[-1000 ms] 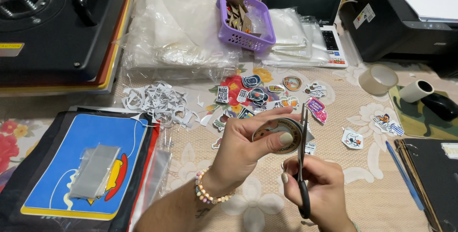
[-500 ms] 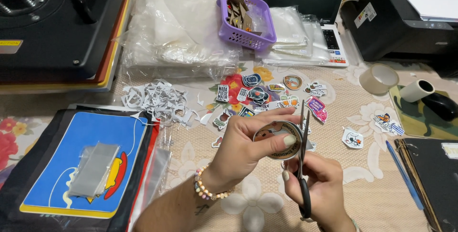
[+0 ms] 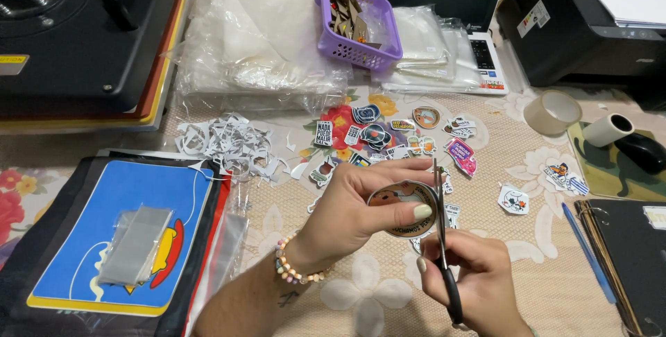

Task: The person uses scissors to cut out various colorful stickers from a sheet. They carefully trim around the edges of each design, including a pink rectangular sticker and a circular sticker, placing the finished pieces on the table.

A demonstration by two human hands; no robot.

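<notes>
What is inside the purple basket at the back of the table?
The purple basket holds a loose pile of brown and pale cut-out pieces, some standing on edge. What lies beneath that pile is covered, and the pieces are too small to identify.

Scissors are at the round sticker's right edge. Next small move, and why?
Probably close the scissors a short snip while the left hand turns the round sticker a little. The blades stand upright against its right rim, the right hand holds the handles, and the thumb pins the sticker's lower edge.
</notes>
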